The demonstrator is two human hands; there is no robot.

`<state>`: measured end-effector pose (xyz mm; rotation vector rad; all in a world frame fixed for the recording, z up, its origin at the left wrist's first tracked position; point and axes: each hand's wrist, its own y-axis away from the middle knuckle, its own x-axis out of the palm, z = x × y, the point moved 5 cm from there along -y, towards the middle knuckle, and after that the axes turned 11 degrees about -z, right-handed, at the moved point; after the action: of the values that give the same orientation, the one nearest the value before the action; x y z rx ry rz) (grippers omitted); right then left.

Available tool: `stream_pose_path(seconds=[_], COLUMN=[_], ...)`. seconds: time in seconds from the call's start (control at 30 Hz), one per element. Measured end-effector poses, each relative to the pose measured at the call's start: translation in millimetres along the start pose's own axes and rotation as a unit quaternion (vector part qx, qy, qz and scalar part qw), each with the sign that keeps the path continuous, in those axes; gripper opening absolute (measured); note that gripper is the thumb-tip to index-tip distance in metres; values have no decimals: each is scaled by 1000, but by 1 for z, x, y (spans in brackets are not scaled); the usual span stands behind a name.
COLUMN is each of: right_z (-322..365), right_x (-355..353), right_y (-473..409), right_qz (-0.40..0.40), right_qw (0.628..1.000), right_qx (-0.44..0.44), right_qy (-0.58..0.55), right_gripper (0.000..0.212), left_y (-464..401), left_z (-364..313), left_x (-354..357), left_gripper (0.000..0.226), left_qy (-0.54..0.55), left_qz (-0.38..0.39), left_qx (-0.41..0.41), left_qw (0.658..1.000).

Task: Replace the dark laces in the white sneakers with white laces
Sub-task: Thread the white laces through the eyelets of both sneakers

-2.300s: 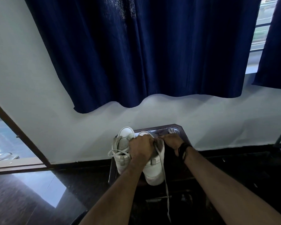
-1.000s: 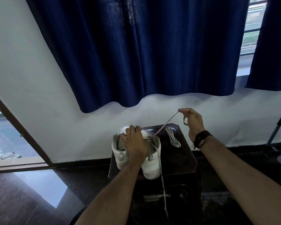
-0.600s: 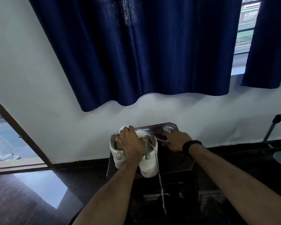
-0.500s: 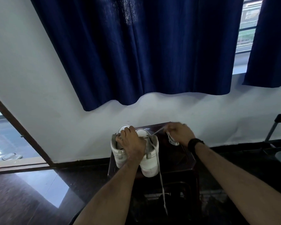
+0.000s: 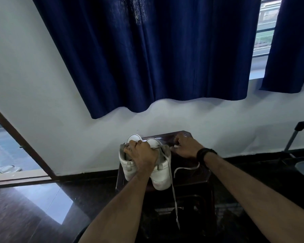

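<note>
- Behind the dark stool (image 5: pixel 191 179), a white wall (image 5: pixel 218 120) rises to a window covered by dark blue curtains (image 5: pixel 147 55); a gap between the curtains, above and to the right of the stool, shows daylight.
- Dark glossy floor (image 5: pixel 25 207) surrounds the stool; a doorway with a brown frame (image 5: pixel 21 148) stands to the left of the stool.
- Two white sneakers (image 5: pixel 161 174) stand side by side on the left half of the stool top, heels toward the camera and toes toward the wall.
- Left hand (image 5: pixel 142 153) rests on top of both sneakers, fingers curled over their collars and gripping them.
- Right hand (image 5: pixel 184 146) lies just right of the sneakers at the far edge of the stool, knuckles up; a small white piece shows under its fingers, which appear to pinch it, though the contact is partly hidden.
- A black band (image 5: pixel 204 154) circles the right wrist.
- A white lace (image 5: pixel 174 193) runs from the right sneaker's opening down over the near edge of the stool and hangs free below it.
- A second white lace strand (image 5: pixel 186 168) lies curved on the stool top, right of the sneakers and under the right wrist.
- No dark lace can be made out on the sneakers at this resolution.
</note>
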<state>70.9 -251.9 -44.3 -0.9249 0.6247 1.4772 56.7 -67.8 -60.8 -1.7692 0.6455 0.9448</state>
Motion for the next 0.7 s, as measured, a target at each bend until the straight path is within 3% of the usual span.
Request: stream_pose_path(seconds=[0.07,0.2,0.37,0.57,0.63,0.7], right_z=[6,0,-19,-27,-35,-44], right_x=[5,-8,-31,-32,-25,-13], right_y=[3,4,1,8,12,16], right_qz=[5,-9,-130,-180,-162,-80], right_qw=[997,995,987,975,973,980], right_qx=[-41,6,75,125,159,183], right_qy=[58,99,62,-23,-39,-22], right_gripper=[33,23,24,22,24,21], left_y=[0,1,1,3,4,2], left_z=[0,1,2,1,1,1], left_x=[-2,-3,-4,-5,-5,-5], left_gripper=[28,24,31,26,27,27], left_qy=[11,34,34,36,53,56], left_qz=[-5,-6,20,17,12,7], left_qx=[-3,-8,1,-21,-27,-21], left_qw=[1000,999,999,999,998,998])
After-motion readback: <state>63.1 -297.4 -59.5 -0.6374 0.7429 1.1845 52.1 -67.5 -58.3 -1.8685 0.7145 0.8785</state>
